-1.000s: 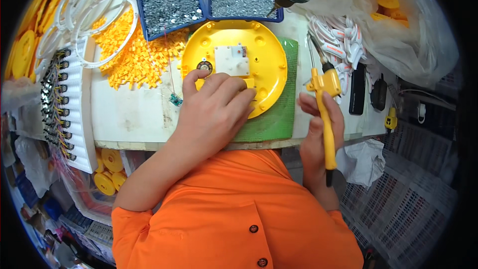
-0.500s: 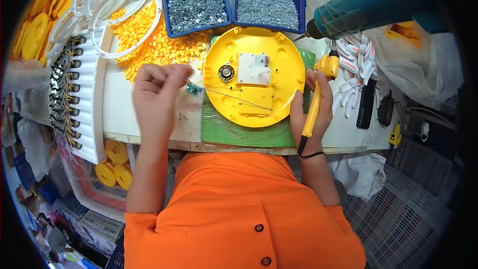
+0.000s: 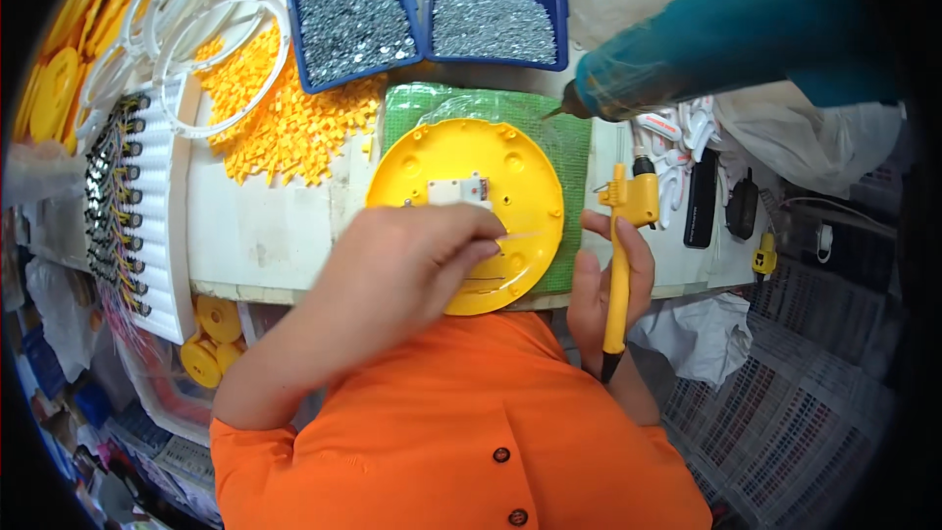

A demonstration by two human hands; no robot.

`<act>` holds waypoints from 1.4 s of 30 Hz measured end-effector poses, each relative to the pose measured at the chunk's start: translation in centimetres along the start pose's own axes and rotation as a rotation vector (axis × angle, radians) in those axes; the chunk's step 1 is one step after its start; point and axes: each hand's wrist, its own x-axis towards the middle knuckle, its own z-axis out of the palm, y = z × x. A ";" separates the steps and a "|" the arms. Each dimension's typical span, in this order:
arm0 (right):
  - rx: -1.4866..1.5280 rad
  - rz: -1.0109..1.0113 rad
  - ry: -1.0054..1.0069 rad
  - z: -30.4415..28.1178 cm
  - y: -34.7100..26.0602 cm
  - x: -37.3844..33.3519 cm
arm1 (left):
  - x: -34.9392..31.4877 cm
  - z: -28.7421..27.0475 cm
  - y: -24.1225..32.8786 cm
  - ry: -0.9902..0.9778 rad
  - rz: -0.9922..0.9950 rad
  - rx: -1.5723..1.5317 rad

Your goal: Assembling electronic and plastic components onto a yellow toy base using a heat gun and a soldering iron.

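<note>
The round yellow plastic shell (image 3: pixel 535 172) lies open side up at the table's front edge, partly on a green mat (image 3: pixel 471 103). Inside it a white box-shaped part (image 3: pixel 456 190) shows in part. Over the shell, my left hand (image 3: pixel 417 260) is closed in a pinch, slightly blurred. A thin pale wire (image 3: pixel 522 236) seems to run out from its fingertips. That hand hides the shell's left and middle parts. At the shell's right, my right hand (image 3: pixel 633 280) is wrapped around a yellow soldering gun (image 3: pixel 618 285), its metal tip pointing up and away from me.
Two blue bins (image 3: pixel 566 20) of small metal parts stand at the back. Left of the mat are loose yellow pieces (image 3: pixel 285 137), clear rings (image 3: pixel 278 59) and white foam (image 3: pixel 172 206) holding wired parts. A teal power screwdriver (image 3: pixel 687 49) reaches in from the upper right.
The shell has come nearer to me. My left hand has moved right, from beside the shell to over it; the small green circuit board no longer shows. The soldering gun is lower.
</note>
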 end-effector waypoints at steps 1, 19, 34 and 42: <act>0.088 -0.014 0.051 0.1 -0.5 0.3 | 0.1 0.6 0.2 -0.006 0.016 -0.003; 0.442 0.206 -0.104 1.6 -2.8 0.4 | -0.2 2.1 0.1 -0.006 -0.148 -0.212; 0.573 0.528 -0.038 -5.4 -0.3 3.0 | 1.5 1.4 -3.9 0.278 0.152 0.318; 0.639 0.575 -0.111 -4.9 0.5 2.2 | 1.6 2.3 -4.1 0.286 0.083 0.371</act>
